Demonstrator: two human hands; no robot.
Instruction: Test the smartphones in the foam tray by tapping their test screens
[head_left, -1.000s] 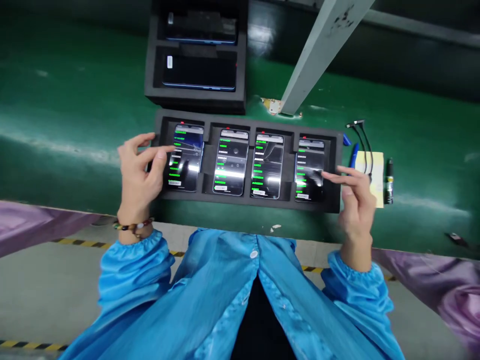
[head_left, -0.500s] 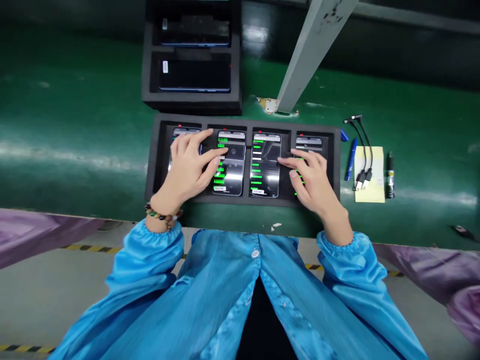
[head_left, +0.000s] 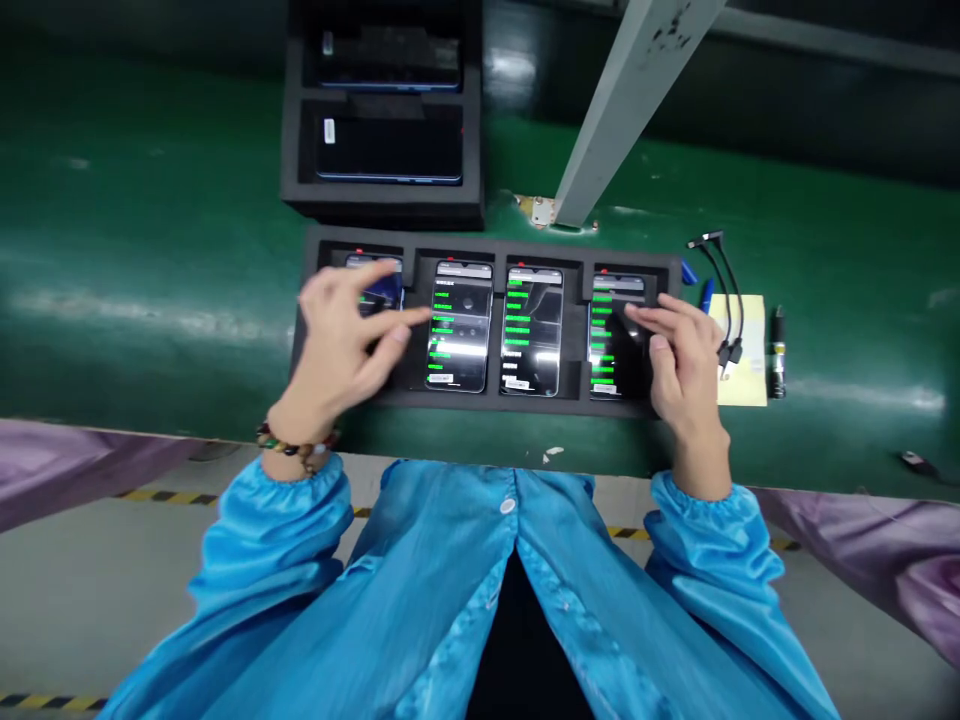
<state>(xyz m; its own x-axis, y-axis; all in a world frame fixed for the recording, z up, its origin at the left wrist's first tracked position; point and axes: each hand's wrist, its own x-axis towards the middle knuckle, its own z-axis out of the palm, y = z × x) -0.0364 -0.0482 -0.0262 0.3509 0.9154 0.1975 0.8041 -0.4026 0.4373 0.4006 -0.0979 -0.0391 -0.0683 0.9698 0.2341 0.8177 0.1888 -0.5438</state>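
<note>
Several smartphones lie face up in the compartments of a black foam tray [head_left: 538,252], their screens lit with lines of green text. My left hand [head_left: 341,335] is over the leftmost phone [head_left: 384,290] and hides most of it. Its index fingertip is at the left edge of the second phone [head_left: 460,335]. The third phone [head_left: 532,335] lies uncovered. My right hand [head_left: 684,360] is at the rightmost phone [head_left: 616,345], fingertips over that screen's right side; I cannot tell whether they touch it. Both hands hold nothing, with fingers extended.
Behind is a second foam tray [head_left: 382,200] with dark-screened phones [head_left: 390,150]. A grey metal post [head_left: 607,120] rises from the green bench. To the right lie short cables [head_left: 724,290], a yellow notepad [head_left: 750,385], a blue pen [head_left: 707,296] and a black marker [head_left: 778,350].
My left hand has moved left, off the second phone's screen. The right hand has shifted right from beside the third phone, uncovering most of the rightmost one. Text on the screens has changed position.
</note>
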